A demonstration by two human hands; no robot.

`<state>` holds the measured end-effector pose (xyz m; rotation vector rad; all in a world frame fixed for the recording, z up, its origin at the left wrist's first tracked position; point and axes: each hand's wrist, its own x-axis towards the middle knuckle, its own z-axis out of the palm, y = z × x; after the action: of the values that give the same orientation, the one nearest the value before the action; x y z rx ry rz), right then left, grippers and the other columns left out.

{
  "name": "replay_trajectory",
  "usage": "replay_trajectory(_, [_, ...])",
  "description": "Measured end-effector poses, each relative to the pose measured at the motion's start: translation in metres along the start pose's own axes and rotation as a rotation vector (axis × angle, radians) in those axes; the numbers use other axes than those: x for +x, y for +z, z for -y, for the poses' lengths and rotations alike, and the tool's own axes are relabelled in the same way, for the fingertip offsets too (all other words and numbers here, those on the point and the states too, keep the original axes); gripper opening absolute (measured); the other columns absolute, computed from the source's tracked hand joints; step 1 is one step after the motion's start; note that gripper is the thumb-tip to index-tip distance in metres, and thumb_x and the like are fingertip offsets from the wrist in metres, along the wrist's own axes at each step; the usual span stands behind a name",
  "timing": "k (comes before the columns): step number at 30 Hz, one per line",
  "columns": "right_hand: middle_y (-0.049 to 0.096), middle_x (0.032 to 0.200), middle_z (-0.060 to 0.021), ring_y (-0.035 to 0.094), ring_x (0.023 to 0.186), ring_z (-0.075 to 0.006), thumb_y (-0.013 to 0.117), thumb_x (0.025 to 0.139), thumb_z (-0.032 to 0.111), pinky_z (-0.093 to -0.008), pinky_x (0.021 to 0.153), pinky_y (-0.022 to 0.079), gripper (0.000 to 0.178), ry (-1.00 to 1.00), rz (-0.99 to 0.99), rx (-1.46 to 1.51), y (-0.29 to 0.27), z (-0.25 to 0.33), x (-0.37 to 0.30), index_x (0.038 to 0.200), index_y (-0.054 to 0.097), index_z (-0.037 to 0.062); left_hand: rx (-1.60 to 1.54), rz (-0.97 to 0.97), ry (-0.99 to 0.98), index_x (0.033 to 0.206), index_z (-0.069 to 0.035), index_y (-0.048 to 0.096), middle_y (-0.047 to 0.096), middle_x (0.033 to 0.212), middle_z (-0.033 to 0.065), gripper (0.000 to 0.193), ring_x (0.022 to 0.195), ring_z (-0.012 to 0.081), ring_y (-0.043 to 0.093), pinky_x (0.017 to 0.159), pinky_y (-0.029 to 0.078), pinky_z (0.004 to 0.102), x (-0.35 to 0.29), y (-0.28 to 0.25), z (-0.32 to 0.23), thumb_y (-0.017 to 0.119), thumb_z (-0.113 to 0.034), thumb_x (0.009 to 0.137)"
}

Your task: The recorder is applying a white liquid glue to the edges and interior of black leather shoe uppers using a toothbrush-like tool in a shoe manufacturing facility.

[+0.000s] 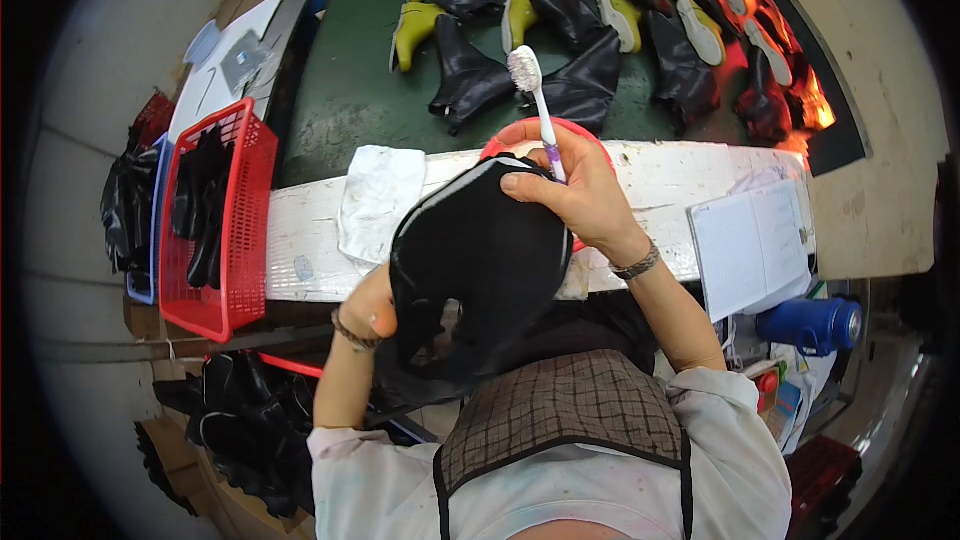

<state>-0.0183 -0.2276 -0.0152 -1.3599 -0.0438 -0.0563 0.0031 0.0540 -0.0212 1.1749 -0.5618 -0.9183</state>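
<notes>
A black boot upper [480,250] with a pale band along its top edge is held up in front of my apron. My left hand [370,312] grips its left side, with the fingers mostly hidden behind the material. At the top edge my right hand [590,190] pinches the upper, its thumb lying on the dark face. That same hand holds a white and purple toothbrush [545,118], bristle end up, with whitish stuff on the bristles. Partly hidden behind the right hand is a round pinkish-red container [590,137] on the white bench [640,165].
Beyond the bench, a green surface [345,90] carries black boot uppers [465,70] and yellow-green foot-shaped pieces [415,32]; orange light glows at far right. A white cloth [380,195], notebook [750,240], blue bottle [815,326] and red basket [245,210] of black uppers surround me.
</notes>
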Motion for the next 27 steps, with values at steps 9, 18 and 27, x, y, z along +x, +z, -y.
replay_trajectory(9, [0.065, 0.081, -0.0026, 0.058, 0.068, -0.0114, 0.083, 0.084, 0.023, -0.0276, 0.062, 0.045, 0.024, -0.158, -0.286, -0.969, -0.088, -0.026, -0.030, 0.103, 0.080, 0.0098, 0.097, -0.524, -0.184, 0.119, 0.006, 0.066, 0.073, 0.105, 0.0077, 0.040, 0.092, 0.0135, 0.067, 0.084, 0.056, 0.0301, 0.014, 0.025, -0.004, 0.075, 0.001, 0.081])
replay_trajectory(18, [0.068, 0.091, -0.0022, 0.065, 0.070, -0.0205, 0.077, 0.088, 0.015, -0.0298, 0.064, 0.051, 0.014, -0.292, -0.130, -1.157, -0.106, -0.019, -0.038, 0.100, 0.079, 0.0100, 0.237, -0.474, -0.174, 0.110, 0.005, 0.070, 0.073, 0.095, 0.0041, 0.028, 0.082, 0.0093, 0.066, 0.076, 0.055, 0.0255, 0.030, 0.013, -0.016, 0.079, -0.008, 0.086])
replay_trajectory(27, [0.069, 0.091, 0.0012, 0.061, 0.083, -0.0126, 0.083, 0.081, 0.011, -0.0310, 0.084, 0.040, 0.019, -0.560, -0.088, -0.948, -0.093, 0.011, -0.028, 0.100, 0.082, 0.0102, 0.448, -0.230, -0.269, 0.105, 0.004, 0.071, 0.074, 0.089, 0.0048, 0.025, 0.078, 0.0087, 0.066, 0.071, 0.054, 0.0250, 0.046, 0.022, -0.041, 0.079, -0.011, 0.088])
